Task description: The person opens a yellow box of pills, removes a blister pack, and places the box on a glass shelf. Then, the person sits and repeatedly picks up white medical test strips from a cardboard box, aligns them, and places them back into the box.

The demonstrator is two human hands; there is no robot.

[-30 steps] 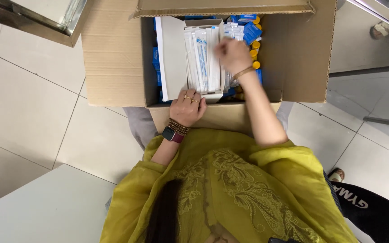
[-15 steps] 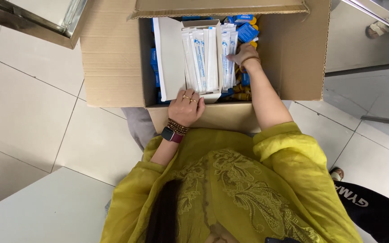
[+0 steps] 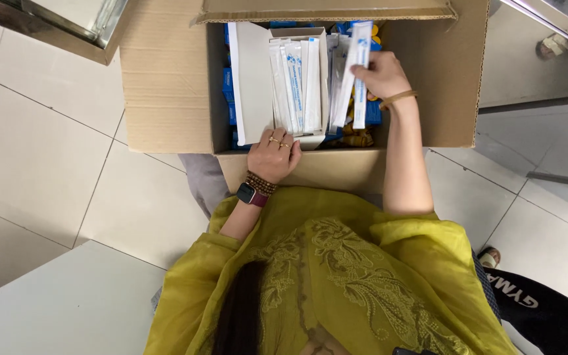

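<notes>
You are in what looks like a stockroom or supply area of a clinic or pharmacy, not a home. Just beyond your fingers [image 3: 277, 146] stands a big cardboard carton [image 3: 165, 79] on a pale tiled floor [image 3: 47, 171], packed with long sealed sterile packets [image 3: 297, 82] in a white box [image 3: 251, 79] and blue packs [image 3: 228, 85] beneath. Up and to the left of your fingers is a steel cabinet edge [image 3: 67, 26]; to the right, a metal frame [image 3: 560, 177].
</notes>
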